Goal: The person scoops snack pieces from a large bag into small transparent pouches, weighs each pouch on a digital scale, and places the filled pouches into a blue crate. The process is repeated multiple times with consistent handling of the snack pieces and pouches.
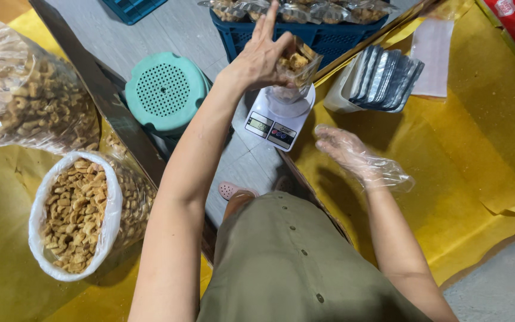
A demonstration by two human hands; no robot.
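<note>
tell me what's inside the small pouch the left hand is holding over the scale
The pouch, held by the left hand over the scale, holds golden-brown snack pieces at its open top. Its lower part is blurred, so the fill level cannot be told.

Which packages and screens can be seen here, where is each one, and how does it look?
Pouch: clear, snack-filled, in left hand above scale.
Scale: white, small screen, centre floor.
Empty pouches: silvery stack, right.
Open sack: clear, tan snacks, lower left.
Filled pouches: in blue crate, top.
</note>
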